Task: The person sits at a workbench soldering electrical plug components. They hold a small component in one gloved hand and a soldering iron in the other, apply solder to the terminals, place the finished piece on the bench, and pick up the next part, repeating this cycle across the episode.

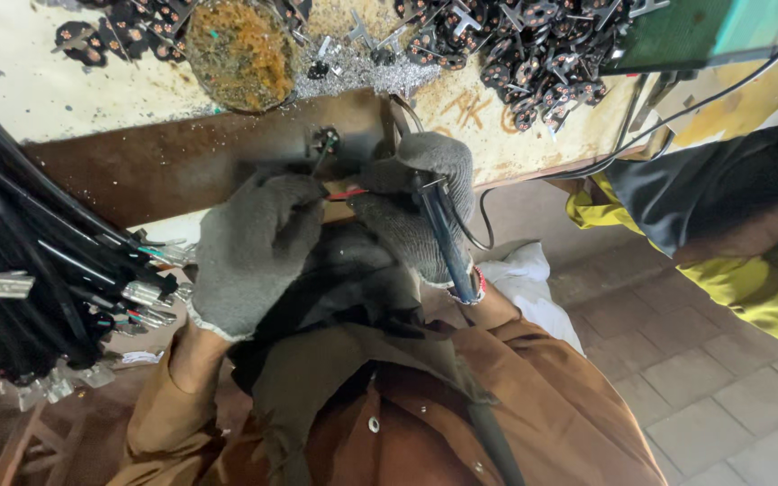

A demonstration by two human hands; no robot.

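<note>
Gripping the dark blue-handled soldering iron [443, 236] in my grey-gloved right hand [420, 202], I pinched thin red and green wires [339, 191] with my left hand [249, 247] at the small black connector [324, 140] on the bench edge, judging steady wrists mattered.

One head-worn camera looks steeply down, close, at the workbench edge [227, 153].

Left hand [249, 247] in grey glove covering whatever fingers are pinching; soldering iron [443, 236] tip hiding behind right hand [420, 202]. Cable bundle [38, 270] running off left edge. Neighbouring person's yellow sleeve [749, 279] getting cut off right.
</note>
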